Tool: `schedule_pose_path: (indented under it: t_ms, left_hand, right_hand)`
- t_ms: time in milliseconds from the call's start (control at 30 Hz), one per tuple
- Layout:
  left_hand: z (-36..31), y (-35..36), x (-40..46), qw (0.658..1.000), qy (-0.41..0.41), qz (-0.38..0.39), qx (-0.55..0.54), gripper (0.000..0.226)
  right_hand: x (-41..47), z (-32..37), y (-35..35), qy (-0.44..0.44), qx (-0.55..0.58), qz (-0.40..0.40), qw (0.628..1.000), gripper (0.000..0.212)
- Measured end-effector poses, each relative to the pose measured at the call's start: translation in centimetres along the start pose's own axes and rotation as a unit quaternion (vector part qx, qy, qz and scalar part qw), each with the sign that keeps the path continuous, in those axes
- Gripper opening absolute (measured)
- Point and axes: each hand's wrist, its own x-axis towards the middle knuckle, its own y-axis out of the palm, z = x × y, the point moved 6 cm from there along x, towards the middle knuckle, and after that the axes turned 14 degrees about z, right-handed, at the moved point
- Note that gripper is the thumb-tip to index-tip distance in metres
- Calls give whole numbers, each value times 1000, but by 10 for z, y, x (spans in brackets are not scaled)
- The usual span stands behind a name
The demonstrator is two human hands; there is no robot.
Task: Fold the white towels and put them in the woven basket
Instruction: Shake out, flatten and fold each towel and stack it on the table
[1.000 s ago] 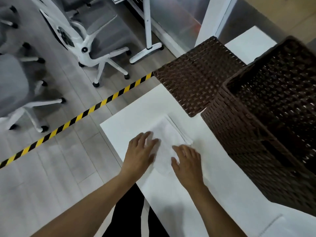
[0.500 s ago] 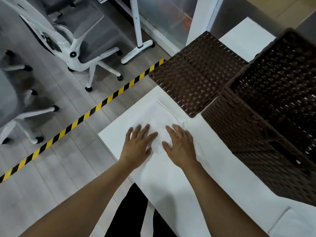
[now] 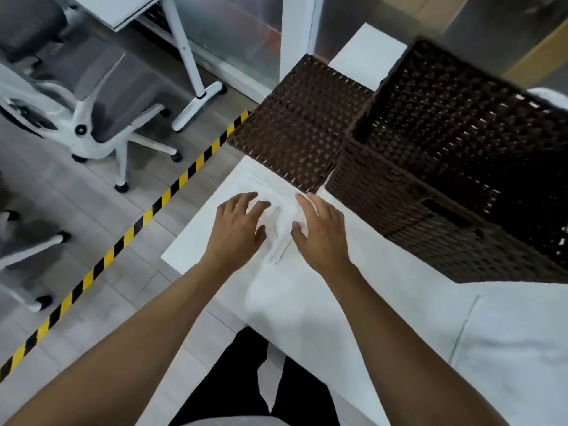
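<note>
A head-worn camera looks down at a white surface (image 3: pixel 353 302) where a person's two bare hands work a white towel (image 3: pixel 278 215). The towel lies near the surface's left corner, just in front of a flat brown woven lid (image 3: pixel 301 124). The left hand (image 3: pixel 236 232) rests on the towel's left part with fingers spread and only lightly bent. The right hand (image 3: pixel 322 232) sits on its right part — the fingers there curve over the cloth, which is bunched and blurred between the two hands, so I cannot tell whether the thumb pinches it. Half a second ago both hands lay flat and close together; they now sit farther apart and farther along the towel, toward the lid. The tall woven basket (image 3: pixel 445 192) stands to the right, its opening facing up. Another white towel (image 3: pixel 516 348) lies at the near right. On the floor to the left — yellow-and-black tape (image 3: pixel 129 238) and a white office chair (image 3: pixel 92 118).
</note>
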Motion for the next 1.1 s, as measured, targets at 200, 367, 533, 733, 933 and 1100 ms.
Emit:
schedule_pose_path:
  t_ms: [200,367,533,733,933,1100]
  left_hand:
    - [-49,-34,-1,991,121,-65,8,40]
    - [-102,-36,-3,976,205,-68,27,41]
    - [-166,-22,-12,957,281,-61,33,40]
    - [-255,13,-29,940,337,-10,50,39]
    - [-330,74,-57,919,386,53,50,39]
    - [-379,132,-74,901,415,110,67,38]
  right_hand:
    - [-41,-11,-41,57,10,-109,992,52]
    - [-92,-32,-66,122,8,-169,978,53]
    - [-150,-63,-85,193,24,-206,959,52]
    - [-238,-119,-89,273,48,-239,930,52]
    - [-329,-175,-68,345,78,-240,904,52]
    - [-390,-211,-32,399,113,-232,880,50]
